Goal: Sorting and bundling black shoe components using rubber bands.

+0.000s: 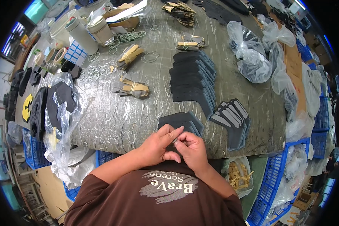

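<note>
my 2 bare hands meet in front of my chest, just over the near edge of the grey worktable (101,126). my left forearm (120,161) slants in from the lower left and my right forearm (217,180) from the lower right, both elbows bent and out to the sides of my brown t-shirt (154,207). my left hand (156,146) lies with its back turned up, the index finger stretched toward the upper right and the thumb set apart below it, leaving a gap; i cannot tell whether it grips anything. my right hand (192,148) is curled narrow, thumb and index fingertip pinched together on a small grey bit (174,140), of which too little shows to say what it is. that bit sits between my 2 hands, at the tip of the right thumb. just beyond my fingers, partly covered by them, lies a short fan of angled black pieces (173,120) with grey-blue layers. farther up the table runs a longer overlapping row of black pieces (186,77), and to the right of my hands rests a stack with pale grey bars (229,115). well off to the upper left are 2 banded bundles of strips (130,56) near loose pale green rubber bands (130,36).
</note>
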{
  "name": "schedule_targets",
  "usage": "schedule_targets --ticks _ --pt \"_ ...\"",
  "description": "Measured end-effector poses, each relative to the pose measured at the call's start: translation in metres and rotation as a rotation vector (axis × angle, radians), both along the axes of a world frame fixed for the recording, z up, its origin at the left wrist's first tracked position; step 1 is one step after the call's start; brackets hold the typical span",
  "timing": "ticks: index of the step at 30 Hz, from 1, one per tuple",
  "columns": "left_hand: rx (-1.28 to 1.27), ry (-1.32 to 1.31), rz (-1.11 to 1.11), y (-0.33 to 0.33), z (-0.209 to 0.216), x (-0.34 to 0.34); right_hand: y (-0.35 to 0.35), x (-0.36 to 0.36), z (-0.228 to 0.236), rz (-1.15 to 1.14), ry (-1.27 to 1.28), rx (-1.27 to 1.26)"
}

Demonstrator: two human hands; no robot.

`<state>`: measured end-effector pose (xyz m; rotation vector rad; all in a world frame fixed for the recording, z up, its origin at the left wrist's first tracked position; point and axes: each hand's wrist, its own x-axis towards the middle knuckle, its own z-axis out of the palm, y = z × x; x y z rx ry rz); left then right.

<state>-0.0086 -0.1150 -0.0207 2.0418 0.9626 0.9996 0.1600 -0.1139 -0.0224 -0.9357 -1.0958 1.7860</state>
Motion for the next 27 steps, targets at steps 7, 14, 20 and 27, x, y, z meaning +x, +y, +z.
schedule_targets --ticks 7,14,20,27 --pt "-0.018 -0.051 -0.001 0.001 -0.009 -0.002 0.004 0.003 0.006 0.000 -0.021 -0.066" --pt "-0.013 0.188 0.051 -0.002 0.001 -0.002 0.003 0.007 0.011 0.036 -0.073 -0.084" --pt "-0.003 0.218 0.053 -0.003 0.003 -0.001 0.002 0.007 0.012 0.049 -0.097 -0.101" --pt "-0.030 -0.133 -0.008 -0.001 -0.006 0.002 0.002 0.004 0.009 0.058 0.128 -0.227"
